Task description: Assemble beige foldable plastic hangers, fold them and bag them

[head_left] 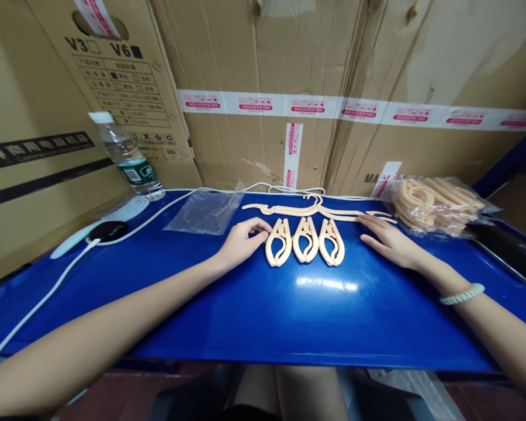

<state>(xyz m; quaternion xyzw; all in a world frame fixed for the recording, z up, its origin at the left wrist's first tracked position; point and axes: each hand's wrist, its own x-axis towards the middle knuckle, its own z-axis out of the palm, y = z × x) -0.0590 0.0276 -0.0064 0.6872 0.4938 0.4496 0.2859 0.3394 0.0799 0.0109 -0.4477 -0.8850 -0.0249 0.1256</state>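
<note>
Three folded peach plastic hangers lie in a row: a left one (269,250), a middle one (297,248) and a right one (341,248). Behind them is an unfolded hanger (289,211) with its arms spread and hook toward the back. My left hand (242,242) rests on the table, fingers bent and a little apart from the thumb, fingertips at the left folded hanger's edge. It grips nothing visible. My right hand (390,238) lies open, fingers stretched out, fingertips by the unfolded hanger's right arm.
Clear plastic bags hold more folded hangers (438,202) at right, near a dark phone-like device (512,251). An empty plastic bag (208,211), a water bottle (134,161), a pale blue comb-like item (76,237), a black puck (107,231) and white cable lie left. Cardboard boxes (254,149) wall the back.
</note>
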